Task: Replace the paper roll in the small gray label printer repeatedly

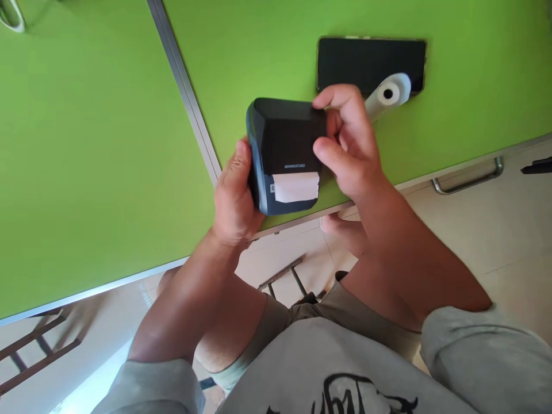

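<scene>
A dark portable receipt printer (287, 135) is held up over the near edge of the green table, with a short strip of white paper (296, 187) sticking out of its slot. My left hand (236, 192) wraps around the printer's left side, the thumb along its edge. On the opposite side, my right hand (347, 135) grips the printer's upper right edge and corner between thumb and fingers. Just beyond the right hand lies a roll of white paper (388, 95) with a dark core, its loose end partly unrolled. The fingers under the printer are hidden.
A black smartphone (366, 60) lies flat behind the paper roll, which overlaps its near edge. A metal strip (185, 86) crosses the green tabletop (107, 161). Below the table's front edge is a metal handle (469, 179). A white loop (15, 20) shows at the far left.
</scene>
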Demonstrator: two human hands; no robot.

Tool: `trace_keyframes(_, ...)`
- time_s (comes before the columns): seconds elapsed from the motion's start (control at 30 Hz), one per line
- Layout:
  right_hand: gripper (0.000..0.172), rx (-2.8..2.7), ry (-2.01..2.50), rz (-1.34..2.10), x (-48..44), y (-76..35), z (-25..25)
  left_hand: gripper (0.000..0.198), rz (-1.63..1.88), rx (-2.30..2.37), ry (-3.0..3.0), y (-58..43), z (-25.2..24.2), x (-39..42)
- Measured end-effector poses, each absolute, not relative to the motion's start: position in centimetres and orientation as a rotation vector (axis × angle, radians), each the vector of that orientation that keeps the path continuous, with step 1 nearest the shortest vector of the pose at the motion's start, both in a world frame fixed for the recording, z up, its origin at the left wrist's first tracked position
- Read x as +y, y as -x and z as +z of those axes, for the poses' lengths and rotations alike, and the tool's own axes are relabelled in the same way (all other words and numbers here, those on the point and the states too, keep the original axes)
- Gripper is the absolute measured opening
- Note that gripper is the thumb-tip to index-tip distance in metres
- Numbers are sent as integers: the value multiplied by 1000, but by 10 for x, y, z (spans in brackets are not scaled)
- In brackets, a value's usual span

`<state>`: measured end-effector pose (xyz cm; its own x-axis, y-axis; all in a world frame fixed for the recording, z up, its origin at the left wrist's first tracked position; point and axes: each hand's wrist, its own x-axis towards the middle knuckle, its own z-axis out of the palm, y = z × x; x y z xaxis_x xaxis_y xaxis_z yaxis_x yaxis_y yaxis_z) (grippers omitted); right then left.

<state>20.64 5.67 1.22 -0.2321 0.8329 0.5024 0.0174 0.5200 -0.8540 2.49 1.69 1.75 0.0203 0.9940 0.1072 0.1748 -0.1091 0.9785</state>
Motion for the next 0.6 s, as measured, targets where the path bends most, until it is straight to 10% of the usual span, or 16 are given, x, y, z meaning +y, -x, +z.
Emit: trace_keyframes(0.6, 56, -1684, 751, 920, 56, -210, 8, 47, 1226, 1162, -1351, -10, 24, 27)
